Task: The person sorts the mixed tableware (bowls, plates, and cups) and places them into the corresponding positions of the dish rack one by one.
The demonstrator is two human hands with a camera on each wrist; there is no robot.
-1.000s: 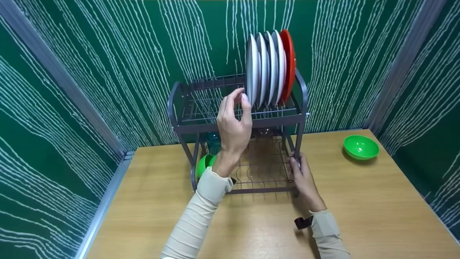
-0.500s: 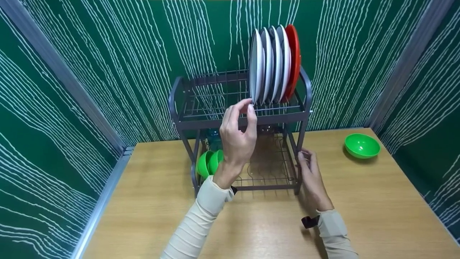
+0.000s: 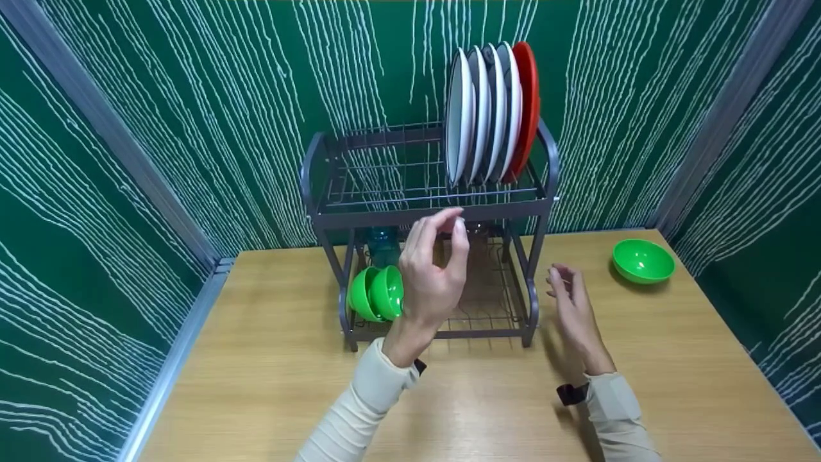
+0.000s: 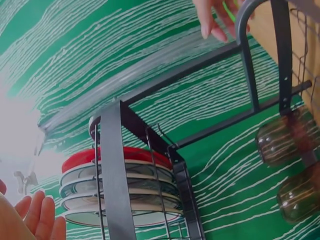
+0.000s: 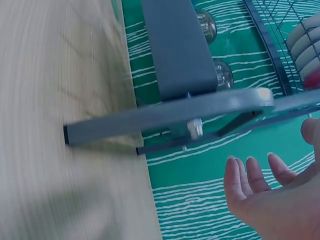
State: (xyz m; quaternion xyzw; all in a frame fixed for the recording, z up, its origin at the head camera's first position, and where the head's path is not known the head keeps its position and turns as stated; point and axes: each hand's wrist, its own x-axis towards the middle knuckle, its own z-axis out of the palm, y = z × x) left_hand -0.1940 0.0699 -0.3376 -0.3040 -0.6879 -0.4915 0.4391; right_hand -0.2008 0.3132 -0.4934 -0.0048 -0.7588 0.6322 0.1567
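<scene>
A dark grey two-tier dish rack [image 3: 428,213] stands on the table. Several white plates [image 3: 459,122] and a red plate [image 3: 529,109] stand upright on the right half of its upper tier. In front of the rack hovers my left hand [image 3: 433,276], fingers loosely bent, nothing in them. My right hand [image 3: 575,311] hangs just right of the rack's right leg, apart from it, also holding nothing; the right wrist view shows its fingers [image 5: 256,175] relaxed. Two green bowls [image 3: 388,292] sit tilted on the lower tier at left, partly behind my left hand.
Another green bowl [image 3: 643,261] stands on the wooden table [image 3: 256,359] at the right. A blue glass [image 3: 383,246] and brownish glasses [image 4: 295,197] are at the back of the lower tier. Green walls with white streaks close in the back and sides.
My left hand has dropped from beside the plates to below the upper tier's front bar. My right hand has let go of the rack's right leg and moved right, away from it.
</scene>
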